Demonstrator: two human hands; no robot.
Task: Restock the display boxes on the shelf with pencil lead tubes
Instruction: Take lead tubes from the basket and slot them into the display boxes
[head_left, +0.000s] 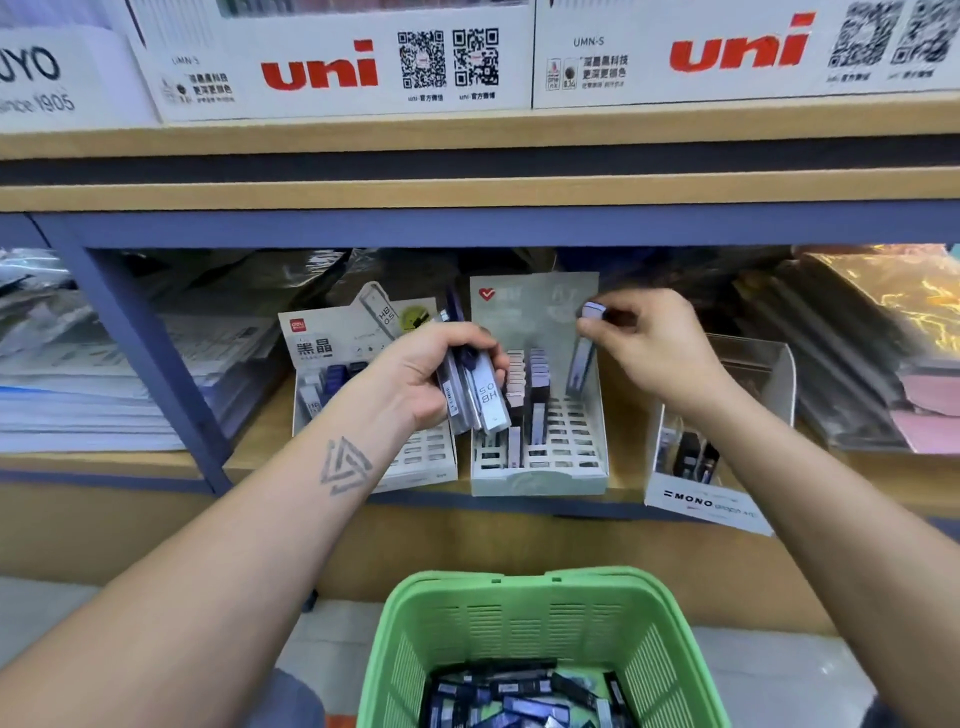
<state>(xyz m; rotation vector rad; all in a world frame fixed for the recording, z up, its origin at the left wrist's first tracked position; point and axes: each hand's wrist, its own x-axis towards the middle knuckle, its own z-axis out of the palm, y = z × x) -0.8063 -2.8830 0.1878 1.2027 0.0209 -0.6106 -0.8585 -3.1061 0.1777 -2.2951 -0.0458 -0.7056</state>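
Note:
My left hand (434, 374) grips a bundle of several pencil lead tubes (475, 395) marked HB 0.5, held in front of the shelf. My right hand (652, 338) pinches the cap of a single lead tube (583, 358), which stands tilted in the right column of the pale green display box (540, 480). That box has a slotted grid; several tubes stand in its left and middle columns. To its left sits a white display box (332, 338) with a few tubes at its back.
A green plastic basket (524, 618) full of lead tubes sits below, near me. A clear MONO box (711, 499) stands at the right on the shelf. Stacked paper and plastic-wrapped packs fill the shelf's sides. Uni cartons (332, 67) line the shelf above.

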